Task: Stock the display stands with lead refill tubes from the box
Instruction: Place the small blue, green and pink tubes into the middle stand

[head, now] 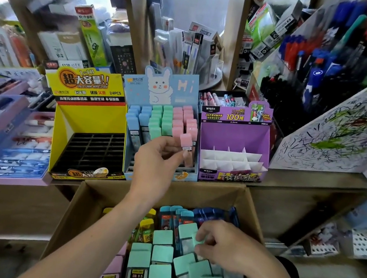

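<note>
Our left hand (160,159) reaches up to the blue rabbit stand (185,88) on the bench (315,181), thumb and fingers pinching a pink-capped lead tube (186,147) held upright at the front of the stand's pink row. Our right hand (228,247) is down in the cardboard box (194,188), fingers curled around a mint-capped tube (198,240) among the other mint-capped tubes (161,255). The yellow stand (91,109) is on the blue stand's left and the purple stand (233,134) on its right.
</note>
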The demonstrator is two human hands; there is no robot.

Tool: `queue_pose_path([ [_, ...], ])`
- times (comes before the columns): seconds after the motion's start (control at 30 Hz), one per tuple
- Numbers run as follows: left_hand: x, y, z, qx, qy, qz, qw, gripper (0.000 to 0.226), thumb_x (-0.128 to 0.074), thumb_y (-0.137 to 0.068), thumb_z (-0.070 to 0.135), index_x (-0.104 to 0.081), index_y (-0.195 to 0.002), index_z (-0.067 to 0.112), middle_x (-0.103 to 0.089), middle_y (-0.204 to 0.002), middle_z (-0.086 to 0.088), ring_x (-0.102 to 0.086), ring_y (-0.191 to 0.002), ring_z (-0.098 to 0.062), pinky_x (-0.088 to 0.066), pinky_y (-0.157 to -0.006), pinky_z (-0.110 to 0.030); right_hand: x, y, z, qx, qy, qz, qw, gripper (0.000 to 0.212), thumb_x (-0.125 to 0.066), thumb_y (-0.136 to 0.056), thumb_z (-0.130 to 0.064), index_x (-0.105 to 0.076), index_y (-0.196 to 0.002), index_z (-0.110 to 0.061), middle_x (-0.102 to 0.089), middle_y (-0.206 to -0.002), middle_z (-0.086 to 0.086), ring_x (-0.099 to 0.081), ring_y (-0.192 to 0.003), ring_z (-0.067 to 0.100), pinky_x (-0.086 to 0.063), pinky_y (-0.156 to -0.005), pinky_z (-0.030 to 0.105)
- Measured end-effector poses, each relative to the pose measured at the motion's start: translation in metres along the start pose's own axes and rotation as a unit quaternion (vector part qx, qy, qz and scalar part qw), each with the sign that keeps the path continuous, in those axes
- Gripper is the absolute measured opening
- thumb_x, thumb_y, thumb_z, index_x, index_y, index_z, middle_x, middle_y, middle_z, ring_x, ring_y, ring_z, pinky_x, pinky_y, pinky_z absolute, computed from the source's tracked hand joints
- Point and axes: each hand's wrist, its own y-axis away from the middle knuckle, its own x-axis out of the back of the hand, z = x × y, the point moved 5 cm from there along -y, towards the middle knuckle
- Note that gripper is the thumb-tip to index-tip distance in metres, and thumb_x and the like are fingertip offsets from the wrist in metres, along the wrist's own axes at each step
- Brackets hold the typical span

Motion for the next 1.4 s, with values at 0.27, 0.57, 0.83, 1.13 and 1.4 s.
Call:
queue_pose_path([
  [0.27,-0.007,0.003,0.000,0.004,-0.032,0.021,0.999,0.013,-0.077,-0.086,0.029,-0.068,-0.079,0.034,-0.071,-0.077,0.025,-0.068,-0.073,0.003,-0.052,-0.060,-0.010,-0.001,-0.002,0.001,0.003,0.005,0.003,1.000,0.015,-0.070,-0.091,-0.048,-0.060,-0.100,-0.042,-0.066,-0.102,-0.013,-0.066,-0.092,0.006,-0.058,-0.085,0.033],
  [0.57,0.005,0.018,-0.005,-0.007,-0.027,0.027,0.999,0.012,-0.075,-0.088,0.020,-0.069,-0.090,0.030,-0.072,-0.083,0.013,-0.069,-0.081,-0.002,-0.062,-0.073,-0.028,0.000,-0.001,-0.001,0.006,0.015,0.017,1.000,0.012,-0.069,-0.093,-0.044,-0.062,-0.101,-0.040,-0.068,-0.101,-0.013,-0.070,-0.085,0.006,-0.059,-0.077,0.030],
  [0.83,0.024,0.088,-0.025,0.052,-0.132,-0.156,0.978,0.019,-0.076,-0.086,0.019,-0.068,-0.095,0.034,-0.070,-0.089,0.017,-0.064,-0.086,0.002,-0.052,-0.072,-0.012,0.003,0.010,-0.010,0.039,0.038,0.054,0.997,0.018,-0.070,-0.096,-0.031,-0.060,-0.109,-0.038,-0.061,-0.096,-0.016,-0.059,-0.086,-0.002,-0.047,-0.069,0.020],
  [1.13,0.037,0.152,-0.061,0.093,-0.333,-0.318,0.883,0.057,-0.071,-0.090,0.033,-0.045,-0.140,0.045,-0.046,-0.143,0.019,-0.037,-0.136,-0.006,-0.036,-0.108,-0.027,-0.020,0.039,-0.014,0.069,0.170,-0.032,0.983,0.085,-0.085,-0.082,-0.034,-0.038,-0.153,-0.033,-0.032,-0.135,-0.023,-0.031,-0.133,0.003,-0.036,-0.114,0.030],
  [1.4,0.028,0.150,-0.069,0.062,-0.401,-0.355,0.842,0.084,-0.072,-0.086,0.025,-0.024,-0.154,0.035,-0.029,-0.158,0.013,-0.017,-0.144,-0.018,-0.021,-0.117,-0.035,-0.035,0.036,-0.014,0.045,0.265,-0.061,0.961,0.116,-0.088,-0.078,-0.021,-0.009,-0.161,-0.039,-0.017,-0.134,-0.016,-0.025,-0.129,0.019,-0.036,-0.116,0.044],
])
